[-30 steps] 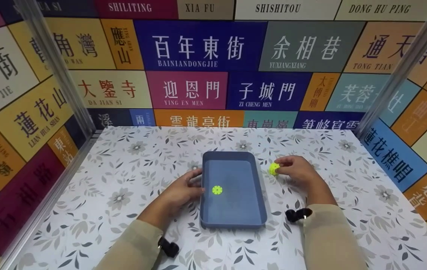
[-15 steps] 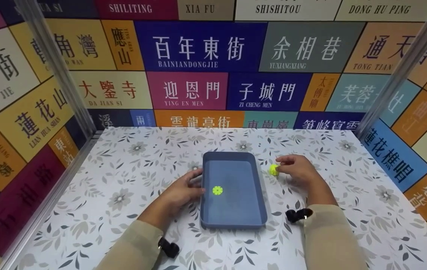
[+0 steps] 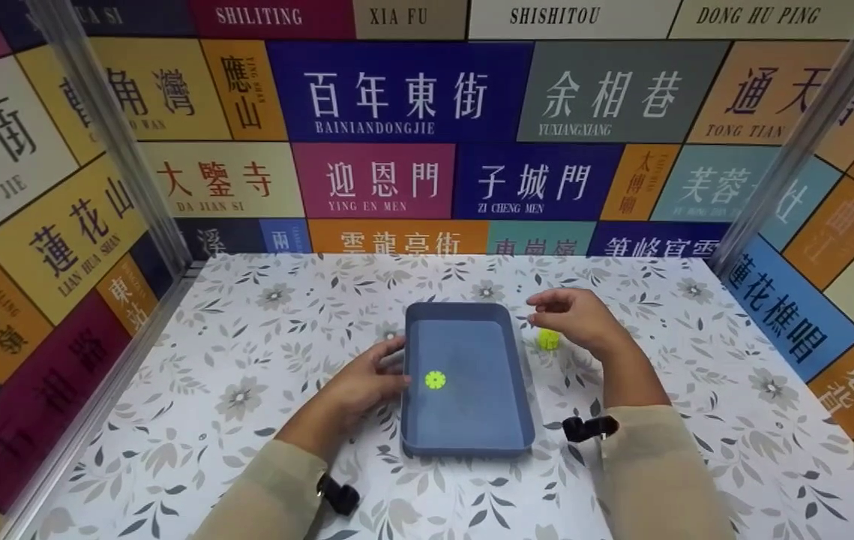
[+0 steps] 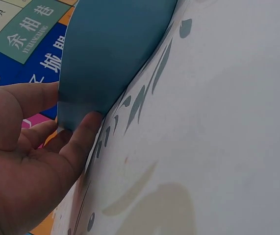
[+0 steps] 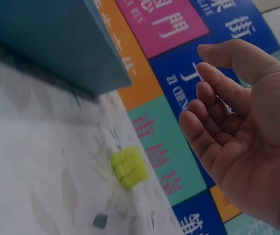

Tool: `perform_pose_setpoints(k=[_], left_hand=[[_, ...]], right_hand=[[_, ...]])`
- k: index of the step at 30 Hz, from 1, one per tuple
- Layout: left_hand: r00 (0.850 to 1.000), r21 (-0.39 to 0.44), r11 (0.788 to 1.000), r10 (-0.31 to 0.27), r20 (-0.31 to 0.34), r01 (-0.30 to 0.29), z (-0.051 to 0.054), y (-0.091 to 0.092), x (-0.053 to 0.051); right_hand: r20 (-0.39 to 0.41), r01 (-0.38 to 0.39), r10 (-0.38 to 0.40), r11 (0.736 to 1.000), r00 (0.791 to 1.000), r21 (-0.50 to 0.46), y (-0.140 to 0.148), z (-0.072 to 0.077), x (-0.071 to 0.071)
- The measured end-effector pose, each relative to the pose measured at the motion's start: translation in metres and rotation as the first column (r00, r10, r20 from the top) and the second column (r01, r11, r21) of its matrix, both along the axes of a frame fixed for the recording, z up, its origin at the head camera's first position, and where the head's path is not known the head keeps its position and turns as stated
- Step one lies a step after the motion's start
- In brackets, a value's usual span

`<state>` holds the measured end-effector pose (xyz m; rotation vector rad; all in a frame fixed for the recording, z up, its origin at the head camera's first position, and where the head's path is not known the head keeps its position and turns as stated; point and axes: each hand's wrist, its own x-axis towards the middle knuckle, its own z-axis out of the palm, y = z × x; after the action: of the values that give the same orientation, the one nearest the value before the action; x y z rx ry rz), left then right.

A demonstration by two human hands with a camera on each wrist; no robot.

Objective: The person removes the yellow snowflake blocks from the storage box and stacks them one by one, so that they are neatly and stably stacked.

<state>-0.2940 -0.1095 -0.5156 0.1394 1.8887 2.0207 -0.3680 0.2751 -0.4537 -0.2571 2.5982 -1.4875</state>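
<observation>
A blue-grey rectangular tray (image 3: 471,405) lies on the patterned table. My left hand (image 3: 359,386) holds its left wall; in the left wrist view the thumb tip goes behind the rim while a finger lies against the outer wall (image 4: 110,44). Inside the tray, near that side, is a small yellow-green round piece (image 3: 435,380) with a notched edge like a gear. A second yellow-green piece (image 3: 548,340) stands on the table right of the tray, its side ribbed in the right wrist view. Above it hovers my right hand (image 3: 580,319), holding nothing, fingers loosely bent.
A white cloth (image 3: 262,330) with grey leaves and flowers covers the table. Colourful panels (image 3: 412,90) with printed lettering stand behind and at both sides. Clear upright posts (image 3: 127,165) mark the corners. Each sleeve has a small black device (image 3: 588,429) at the wrist.
My right hand has let go of the yellow-green piece beside the tray and risen up and to the left. That piece stays on the table. Left hand and tray have not moved.
</observation>
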Motion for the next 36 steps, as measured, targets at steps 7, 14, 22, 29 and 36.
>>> perform_pose_setpoints(k=[7, 14, 22, 29, 36], left_hand=[[1.000, -0.015, 1.000, -0.001, -0.019, 0.001, 0.001, 0.000, 0.000], [1.000, 0.005, 1.000, 0.000, 0.012, 0.000, 0.002, 0.001, 0.002], [1.000, 0.017, 1.000, -0.003, 0.008, 0.002, 0.002, 0.000, 0.001], [1.000, -0.021, 1.000, -0.002, 0.014, 0.003, 0.001, -0.001, 0.000], [1.000, -0.034, 0.999, -0.003, 0.021, 0.004, 0.001, -0.002, 0.000]], right_hand=[[-0.041, -0.076, 0.075, 0.997, 0.996, -0.009, -0.027, 0.007, 0.004], [-0.059, -0.152, 0.152, 0.988, 0.987, -0.003, -0.058, 0.018, 0.009], [-0.040, -0.280, 0.282, 0.959, 0.959, 0.042, -0.105, 0.024, 0.000], [0.005, -0.387, 0.391, 0.911, 0.921, 0.144, -0.126, 0.014, -0.009], [0.069, -0.452, 0.447, 0.875, 0.892, 0.174, -0.137, -0.004, -0.012]])
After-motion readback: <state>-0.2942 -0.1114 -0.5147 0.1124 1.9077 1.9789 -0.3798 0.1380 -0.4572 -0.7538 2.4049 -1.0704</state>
